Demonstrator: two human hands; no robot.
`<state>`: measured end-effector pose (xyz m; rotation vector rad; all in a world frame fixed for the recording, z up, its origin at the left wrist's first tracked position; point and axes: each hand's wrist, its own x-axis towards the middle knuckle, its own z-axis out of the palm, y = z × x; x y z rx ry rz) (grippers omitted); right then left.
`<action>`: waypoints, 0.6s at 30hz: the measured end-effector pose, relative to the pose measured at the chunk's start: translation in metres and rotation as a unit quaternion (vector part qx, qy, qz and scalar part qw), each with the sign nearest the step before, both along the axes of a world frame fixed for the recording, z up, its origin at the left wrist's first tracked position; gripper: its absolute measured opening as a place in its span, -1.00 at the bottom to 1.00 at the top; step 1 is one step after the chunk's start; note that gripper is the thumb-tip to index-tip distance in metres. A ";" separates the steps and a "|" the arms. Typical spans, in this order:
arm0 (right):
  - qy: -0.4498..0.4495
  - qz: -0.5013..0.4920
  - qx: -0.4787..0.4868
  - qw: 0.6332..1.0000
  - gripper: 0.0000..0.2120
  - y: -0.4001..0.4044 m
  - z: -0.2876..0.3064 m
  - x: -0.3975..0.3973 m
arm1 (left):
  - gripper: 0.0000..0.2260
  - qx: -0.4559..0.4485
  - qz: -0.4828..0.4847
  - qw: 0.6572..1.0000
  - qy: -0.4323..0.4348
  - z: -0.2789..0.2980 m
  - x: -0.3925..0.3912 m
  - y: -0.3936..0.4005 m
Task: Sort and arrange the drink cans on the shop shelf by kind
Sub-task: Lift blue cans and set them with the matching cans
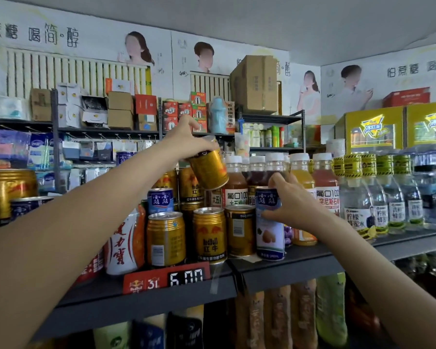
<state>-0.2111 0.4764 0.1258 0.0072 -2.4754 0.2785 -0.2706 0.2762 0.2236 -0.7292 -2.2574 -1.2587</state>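
One head-worn wide-angle view, close to the shelf (312,263), facing forward and slightly upward past both forearms.

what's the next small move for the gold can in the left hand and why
Probably lower the gold can, which the left hand holds tilted in the air, onto the gold cans below. That groups it by kind, while the right hand grips the blue-and-white can beside them.

A small shop: shelves (312,263) crowded with drink cans (209,233), bottles (325,182), a price tag (166,278).
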 end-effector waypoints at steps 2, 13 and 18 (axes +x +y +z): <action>0.053 -0.028 0.006 0.998 -0.47 -0.002 0.000 0.003 | -0.55 0.084 -0.036 0.994 -0.052 0.000 0.007 -0.004; 0.082 0.397 -0.529 0.745 -0.49 -0.072 0.045 -0.003 | -0.65 0.339 -0.255 0.872 -0.244 -0.020 0.018 -0.035; 0.044 0.398 -0.452 0.797 -0.56 -0.069 0.074 -0.025 | -0.63 0.214 -0.195 0.945 -0.154 -0.020 0.013 -0.058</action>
